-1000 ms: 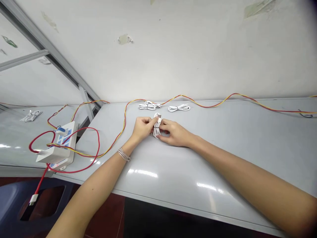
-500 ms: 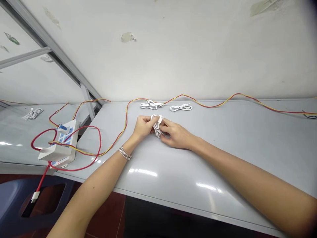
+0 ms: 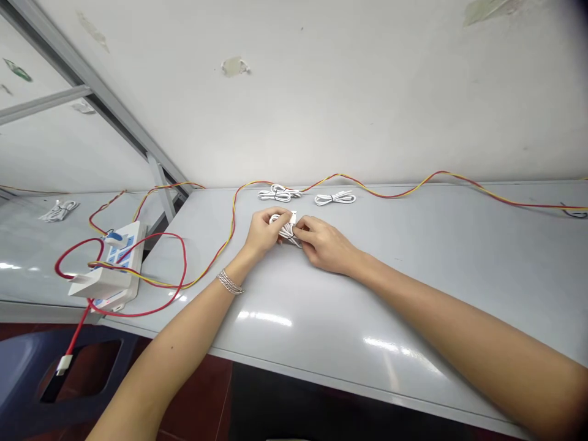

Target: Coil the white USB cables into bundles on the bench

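Note:
A coiled white cable (image 3: 287, 230) with a dark tie round its middle is held between both hands above the grey table. My left hand (image 3: 266, 231) pinches the coil from the left, thumb on top beside the white plug. From the right, my right hand (image 3: 324, 244) has its closed fingertips on the coil near the tie. Part of the coil is hidden behind the fingers. Further back lie a tied white cable bundle (image 3: 279, 193) and, to its right, another white coil (image 3: 335, 198).
A white power strip (image 3: 131, 251) with a white adapter (image 3: 98, 283) and looped red cable stands at the left. Red and yellow wires (image 3: 233, 211) run along the wall edge of the table (image 3: 390, 331). Another white cable bundle (image 3: 59, 211) lies far left.
The held coil has tilted, its lower end swinging right and its upper loops showing more at the left. My right fingers have drawn closer together on it.

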Action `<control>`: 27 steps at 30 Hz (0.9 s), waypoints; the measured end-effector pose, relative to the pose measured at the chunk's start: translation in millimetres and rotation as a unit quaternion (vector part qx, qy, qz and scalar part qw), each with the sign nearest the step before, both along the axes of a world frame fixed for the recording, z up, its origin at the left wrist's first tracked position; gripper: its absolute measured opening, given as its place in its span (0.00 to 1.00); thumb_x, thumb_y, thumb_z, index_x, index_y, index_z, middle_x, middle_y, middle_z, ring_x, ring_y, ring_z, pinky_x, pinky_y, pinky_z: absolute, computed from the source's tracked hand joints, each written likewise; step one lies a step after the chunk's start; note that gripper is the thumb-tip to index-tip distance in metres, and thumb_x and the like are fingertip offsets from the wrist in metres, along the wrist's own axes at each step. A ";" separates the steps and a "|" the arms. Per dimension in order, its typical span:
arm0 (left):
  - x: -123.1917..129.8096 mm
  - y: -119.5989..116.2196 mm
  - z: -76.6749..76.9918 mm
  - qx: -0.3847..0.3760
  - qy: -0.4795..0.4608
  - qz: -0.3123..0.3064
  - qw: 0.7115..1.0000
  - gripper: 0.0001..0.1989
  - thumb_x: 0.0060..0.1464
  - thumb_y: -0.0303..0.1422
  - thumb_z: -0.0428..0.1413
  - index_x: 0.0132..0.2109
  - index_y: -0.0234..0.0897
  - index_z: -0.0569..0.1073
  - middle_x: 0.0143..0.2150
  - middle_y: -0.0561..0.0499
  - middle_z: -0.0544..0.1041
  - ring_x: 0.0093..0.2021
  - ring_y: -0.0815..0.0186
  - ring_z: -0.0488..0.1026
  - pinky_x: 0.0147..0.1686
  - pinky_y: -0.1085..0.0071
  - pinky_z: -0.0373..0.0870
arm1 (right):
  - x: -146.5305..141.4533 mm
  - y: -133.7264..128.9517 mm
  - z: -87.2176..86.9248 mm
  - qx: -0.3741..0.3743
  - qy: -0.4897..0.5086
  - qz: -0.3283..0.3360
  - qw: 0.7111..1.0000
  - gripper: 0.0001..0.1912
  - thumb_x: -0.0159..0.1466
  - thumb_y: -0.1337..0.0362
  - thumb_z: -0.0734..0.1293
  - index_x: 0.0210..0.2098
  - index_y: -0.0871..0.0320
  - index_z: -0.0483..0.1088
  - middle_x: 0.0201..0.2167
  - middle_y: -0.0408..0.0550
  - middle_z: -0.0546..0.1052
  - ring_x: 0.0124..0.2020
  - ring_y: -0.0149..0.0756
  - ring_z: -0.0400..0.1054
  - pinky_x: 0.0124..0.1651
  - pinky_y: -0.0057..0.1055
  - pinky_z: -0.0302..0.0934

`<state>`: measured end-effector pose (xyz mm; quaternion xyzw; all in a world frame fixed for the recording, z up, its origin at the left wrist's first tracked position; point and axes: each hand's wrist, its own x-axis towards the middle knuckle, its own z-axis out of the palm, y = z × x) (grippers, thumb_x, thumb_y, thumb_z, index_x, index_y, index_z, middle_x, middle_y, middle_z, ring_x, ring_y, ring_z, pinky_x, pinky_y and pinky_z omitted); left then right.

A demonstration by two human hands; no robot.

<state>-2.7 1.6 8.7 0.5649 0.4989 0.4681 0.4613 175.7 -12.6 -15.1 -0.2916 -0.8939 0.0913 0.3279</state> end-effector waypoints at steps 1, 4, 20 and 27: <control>0.0 -0.2 0.2 0.012 0.006 0.007 1.000 0.12 0.51 0.39 0.62 0.35 0.34 0.77 0.27 0.52 0.73 0.19 0.73 0.65 0.15 0.76 0.63 | 0.0 0.2 -0.1 0.003 -0.001 -0.005 1.000 0.15 0.60 0.78 0.58 0.40 0.58 0.71 0.39 0.54 0.71 0.38 0.40 0.63 0.41 0.35 0.61; 0.5 -1.6 0.5 0.056 0.031 0.028 0.998 0.14 0.52 0.38 0.62 0.44 0.35 0.77 0.34 0.51 0.76 0.21 0.74 0.66 0.15 0.77 0.63 | 0.4 0.5 -0.2 0.009 -0.012 -0.028 0.999 0.16 0.60 0.78 0.58 0.40 0.59 0.71 0.39 0.55 0.72 0.39 0.41 0.63 0.41 0.35 0.61; -0.7 -2.3 -4.9 0.126 0.107 0.005 0.986 0.16 0.59 0.41 0.57 0.44 0.34 0.83 0.44 0.43 0.83 0.43 0.59 0.79 0.40 0.68 0.73 | 2.8 4.2 -3.2 0.030 -0.021 -0.111 0.993 0.17 0.58 0.78 0.60 0.39 0.58 0.77 0.41 0.53 0.73 0.35 0.38 0.62 0.41 0.36 0.58; -3.6 0.2 -2.9 0.079 0.052 -0.029 0.995 0.20 0.55 0.45 0.58 0.39 0.31 0.83 0.38 0.43 0.83 0.36 0.61 0.78 0.37 0.68 0.74 | 4.4 7.5 -5.8 0.030 -0.013 -0.108 0.994 0.21 0.57 0.80 0.60 0.40 0.56 0.79 0.42 0.53 0.74 0.41 0.41 0.65 0.44 0.37 0.60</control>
